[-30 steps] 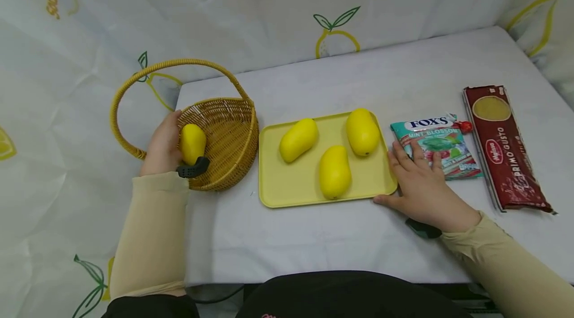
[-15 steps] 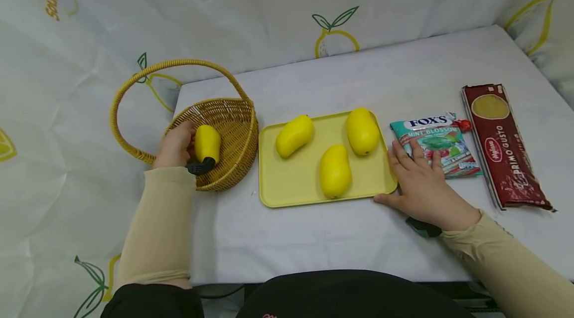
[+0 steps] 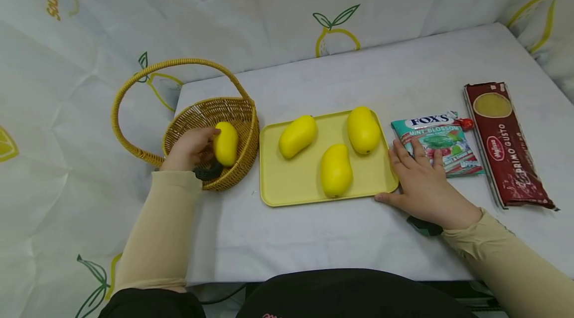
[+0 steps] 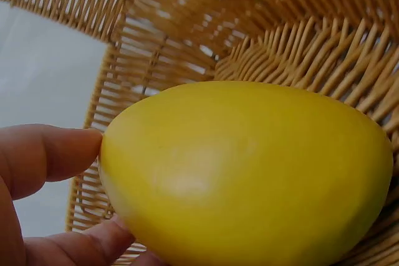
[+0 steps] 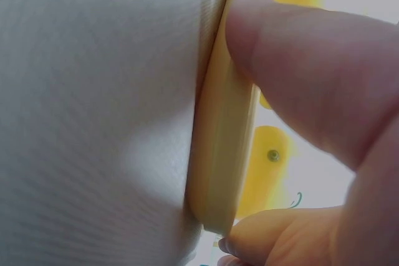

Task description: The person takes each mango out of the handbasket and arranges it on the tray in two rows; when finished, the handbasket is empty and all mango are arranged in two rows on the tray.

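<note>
In the head view my left hand (image 3: pixel 190 148) reaches into a wicker basket (image 3: pixel 246 158) with a tall hoop handle. It pinches a yellow mango (image 3: pixel 225 143) inside the basket. The left wrist view shows finger and thumb at one end of that mango (image 4: pixel 243 172), with woven cane behind it. My right hand (image 3: pixel 426 191) lies spread at the near right corner of a yellow tray (image 3: pixel 287 183). In the right wrist view its thumb touches the tray's edge (image 5: pixel 224 116). Three mangoes lie on the tray: one left (image 3: pixel 298 136), one near (image 3: pixel 336 170), one far right (image 3: pixel 362 130).
A green FOX'S candy bag (image 3: pixel 441 146) lies just beyond my right fingers, with a small red-wrapped piece (image 3: pixel 466 124) beside it. Farther right is a long dark-red Primo Gusto pasta packet (image 3: pixel 506 153). A white cloth covers the table (image 3: pixel 305 243); a lemon-print sheet (image 3: pixel 269 9) hangs behind.
My left hand has moved to the right with the mango, from the basket's left rim toward its right side. The right hand has stayed at the tray's corner.
</note>
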The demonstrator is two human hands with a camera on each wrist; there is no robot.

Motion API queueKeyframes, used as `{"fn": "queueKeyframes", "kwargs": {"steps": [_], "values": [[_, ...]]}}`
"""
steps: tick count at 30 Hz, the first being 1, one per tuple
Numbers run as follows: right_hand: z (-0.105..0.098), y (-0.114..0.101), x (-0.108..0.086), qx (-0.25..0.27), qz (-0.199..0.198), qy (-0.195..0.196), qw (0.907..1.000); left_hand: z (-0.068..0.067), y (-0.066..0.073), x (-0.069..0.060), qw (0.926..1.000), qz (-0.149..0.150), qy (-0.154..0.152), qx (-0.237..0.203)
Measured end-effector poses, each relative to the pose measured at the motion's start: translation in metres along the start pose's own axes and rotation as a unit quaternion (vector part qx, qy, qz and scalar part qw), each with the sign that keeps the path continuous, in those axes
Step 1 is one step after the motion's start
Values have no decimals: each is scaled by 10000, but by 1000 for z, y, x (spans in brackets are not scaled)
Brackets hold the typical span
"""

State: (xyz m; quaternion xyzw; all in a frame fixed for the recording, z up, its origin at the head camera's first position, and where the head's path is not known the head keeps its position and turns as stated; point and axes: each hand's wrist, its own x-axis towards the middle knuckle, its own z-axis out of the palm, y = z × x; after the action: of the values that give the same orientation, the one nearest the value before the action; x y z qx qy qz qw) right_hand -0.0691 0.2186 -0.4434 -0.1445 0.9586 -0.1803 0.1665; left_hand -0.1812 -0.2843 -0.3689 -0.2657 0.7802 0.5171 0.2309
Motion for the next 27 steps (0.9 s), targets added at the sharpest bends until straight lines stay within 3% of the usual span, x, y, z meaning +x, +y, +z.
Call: {"fn": "queueKeyframes", "kwargs": {"steps": [7, 16, 23, 27], "values": [[-1, 1, 0, -11, -3, 11, 10000, 14, 3, 0, 9969, 495, -540, 281], [0, 0, 0, 9, -38, 58, 10000, 21, 7, 2, 9958, 766, -432, 247], [-1, 0, 0, 46, -36, 59, 10000, 19, 11, -5, 9924, 1149, -201, -392], [-1, 1, 0, 41, -25, 44, 10000, 12, 14, -16, 9841, 1422, -133, -1052]]}}
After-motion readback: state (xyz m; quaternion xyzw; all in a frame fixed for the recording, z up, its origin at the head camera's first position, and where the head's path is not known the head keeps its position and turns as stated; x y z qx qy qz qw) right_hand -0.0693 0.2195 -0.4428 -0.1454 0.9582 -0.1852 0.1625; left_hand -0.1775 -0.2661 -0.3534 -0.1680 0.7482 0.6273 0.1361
